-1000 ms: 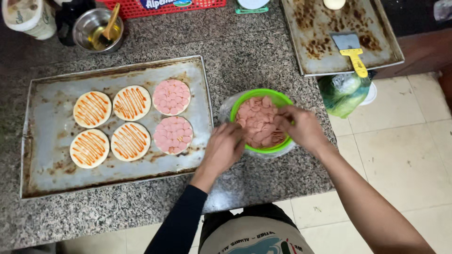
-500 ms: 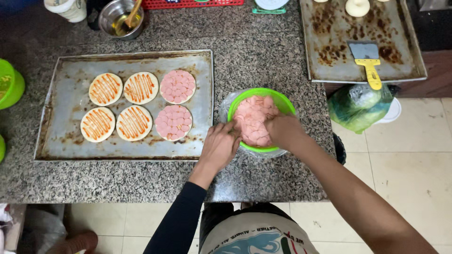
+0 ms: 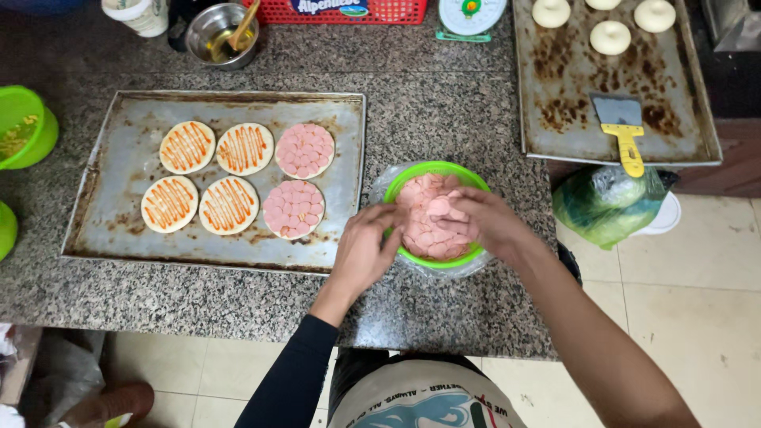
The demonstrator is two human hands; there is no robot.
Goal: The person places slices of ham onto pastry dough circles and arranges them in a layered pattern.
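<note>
Left arm's got a snug black long sleeve [image 3: 297, 368] that stops right at the wrist, so the left hand [image 3: 363, 247] itself is bare. Right arm has no sleeve showing at all, right hand [image 3: 490, 224] bare too. Below both there's a white shirt [image 3: 420, 396] with a blue printed graphic.

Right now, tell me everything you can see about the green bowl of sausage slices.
The green bowl is round, looks like plastic, and stands upright on the granite counter beside the baking tray, over clear plastic wrap. It is heaped with pink sausage slices. The left hand touches its near rim; the right hand reaches into the slices.
</note>
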